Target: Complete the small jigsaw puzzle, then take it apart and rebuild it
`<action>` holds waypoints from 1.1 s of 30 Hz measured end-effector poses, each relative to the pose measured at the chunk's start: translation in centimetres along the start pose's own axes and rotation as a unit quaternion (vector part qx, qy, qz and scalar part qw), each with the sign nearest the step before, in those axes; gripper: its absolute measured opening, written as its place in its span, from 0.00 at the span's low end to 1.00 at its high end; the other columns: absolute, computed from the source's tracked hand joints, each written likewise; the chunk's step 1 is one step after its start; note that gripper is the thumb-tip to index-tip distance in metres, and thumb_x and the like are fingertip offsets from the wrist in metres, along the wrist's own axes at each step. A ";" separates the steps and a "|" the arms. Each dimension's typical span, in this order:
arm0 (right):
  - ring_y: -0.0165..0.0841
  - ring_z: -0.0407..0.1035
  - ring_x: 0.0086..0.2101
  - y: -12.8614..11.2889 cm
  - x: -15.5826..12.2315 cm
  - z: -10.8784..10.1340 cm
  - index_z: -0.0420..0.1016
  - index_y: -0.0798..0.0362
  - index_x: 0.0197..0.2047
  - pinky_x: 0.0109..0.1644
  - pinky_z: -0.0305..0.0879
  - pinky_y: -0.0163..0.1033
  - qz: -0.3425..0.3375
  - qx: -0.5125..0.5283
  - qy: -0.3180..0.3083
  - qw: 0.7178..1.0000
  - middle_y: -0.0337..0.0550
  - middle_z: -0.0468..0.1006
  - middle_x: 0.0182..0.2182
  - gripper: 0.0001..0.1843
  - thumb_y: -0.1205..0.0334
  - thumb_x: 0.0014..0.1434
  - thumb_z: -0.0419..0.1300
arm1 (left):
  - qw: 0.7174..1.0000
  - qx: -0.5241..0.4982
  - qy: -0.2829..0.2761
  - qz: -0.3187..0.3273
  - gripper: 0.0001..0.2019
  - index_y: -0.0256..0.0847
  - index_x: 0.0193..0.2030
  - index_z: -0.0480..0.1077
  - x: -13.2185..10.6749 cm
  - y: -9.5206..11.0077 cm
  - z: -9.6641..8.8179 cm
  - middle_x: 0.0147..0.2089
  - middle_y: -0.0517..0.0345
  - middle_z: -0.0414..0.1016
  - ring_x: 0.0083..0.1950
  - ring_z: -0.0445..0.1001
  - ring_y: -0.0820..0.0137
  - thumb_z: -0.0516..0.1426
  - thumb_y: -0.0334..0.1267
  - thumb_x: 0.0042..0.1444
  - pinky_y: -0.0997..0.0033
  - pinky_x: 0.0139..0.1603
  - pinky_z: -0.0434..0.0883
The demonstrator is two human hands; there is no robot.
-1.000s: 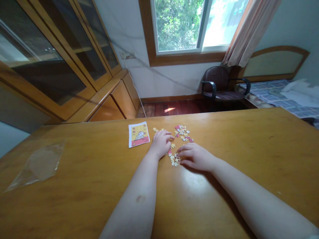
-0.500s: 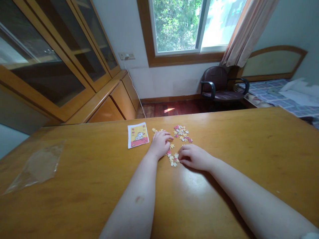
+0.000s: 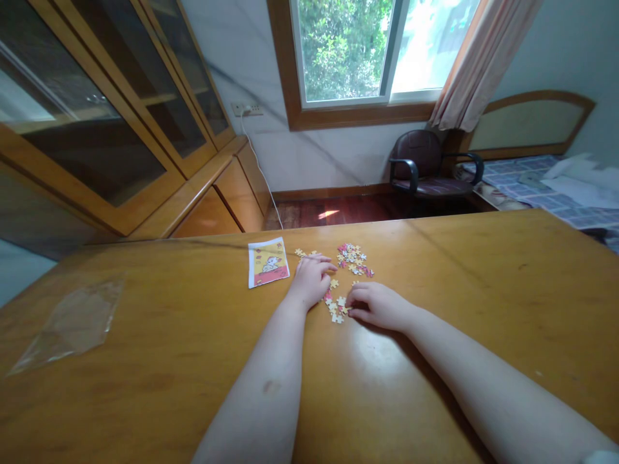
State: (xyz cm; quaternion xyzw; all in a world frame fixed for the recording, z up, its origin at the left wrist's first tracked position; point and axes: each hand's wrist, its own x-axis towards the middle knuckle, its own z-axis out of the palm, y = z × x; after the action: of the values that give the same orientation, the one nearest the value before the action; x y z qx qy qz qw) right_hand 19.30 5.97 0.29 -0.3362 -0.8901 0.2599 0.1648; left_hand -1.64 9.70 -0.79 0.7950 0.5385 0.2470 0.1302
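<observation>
Small jigsaw pieces lie on the wooden table (image 3: pixel 145 361). One loose pile of jigsaw pieces (image 3: pixel 353 256) sits farther back. A small joined cluster of pieces (image 3: pixel 336 309) lies between my hands. My left hand (image 3: pixel 312 278) rests palm down on the table, fingers curled, beside the cluster. My right hand (image 3: pixel 377 304) has its fingertips pinched at the cluster's right edge, touching a piece. A picture card (image 3: pixel 267 262) with a cartoon animal lies left of my left hand.
A clear plastic bag (image 3: pixel 72 322) lies at the table's left. Beyond the far edge are a wooden glass-door cabinet (image 3: pixel 120 129), a dark armchair (image 3: pixel 425 164) under the window, and a bed (image 3: pixel 556 187) at right.
My right hand has drawn its fingers in and pinched closer on the cluster. My left hand has hardly moved.
</observation>
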 end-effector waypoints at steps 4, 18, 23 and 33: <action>0.32 0.70 0.35 0.0 -0.1 -0.3 0.76 0.52 0.34 0.42 0.66 0.36 0.001 0.005 0.002 1.000 0.42 0.77 0.33 0.03 0.67 0.54 0.61 | 1.000 0.000 -0.002 -0.005 0.18 0.46 0.40 0.78 0.0 0.2 -0.1 0.52 0.58 0.75 0.59 0.65 0.63 0.52 0.26 0.49 0.57 0.65 0.60; 0.32 0.70 0.34 0.4 -0.2 -0.5 0.77 0.51 0.36 0.41 0.65 0.37 0.008 -0.018 0.001 1.000 0.41 0.77 0.33 0.05 0.64 0.55 0.61 | 1.000 -0.008 -0.001 -0.007 0.17 0.46 0.40 0.78 0.0 0.1 -0.1 0.52 0.59 0.75 0.59 0.65 0.63 0.52 0.27 0.50 0.56 0.65 0.60; 0.32 0.69 0.33 0.6 -0.3 -0.8 0.76 0.52 0.34 0.39 0.65 0.36 0.009 -0.020 0.003 1.000 0.40 0.76 0.31 0.04 0.65 0.53 0.62 | 1.000 -0.008 -0.002 -0.008 0.17 0.46 0.40 0.78 0.0 0.1 -0.1 0.52 0.59 0.75 0.59 0.65 0.63 0.52 0.27 0.50 0.56 0.65 0.60; 0.31 0.69 0.31 2.8 -0.5 -1.4 0.75 0.52 0.35 0.37 0.64 0.35 0.108 -0.098 0.081 0.986 0.42 0.75 0.31 0.05 0.64 0.57 0.58 | 1.000 -0.021 -0.014 0.018 0.14 0.48 0.38 0.78 -0.2 0.3 -0.2 0.52 0.59 0.75 0.59 0.65 0.62 0.54 0.29 0.51 0.54 0.65 0.59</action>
State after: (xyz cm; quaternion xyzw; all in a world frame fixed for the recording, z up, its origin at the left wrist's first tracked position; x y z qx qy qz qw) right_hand 21.75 7.91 -0.22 -0.4651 -0.8534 0.1594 0.1731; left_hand -1.58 9.37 -0.54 0.8049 0.5173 0.2491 0.1500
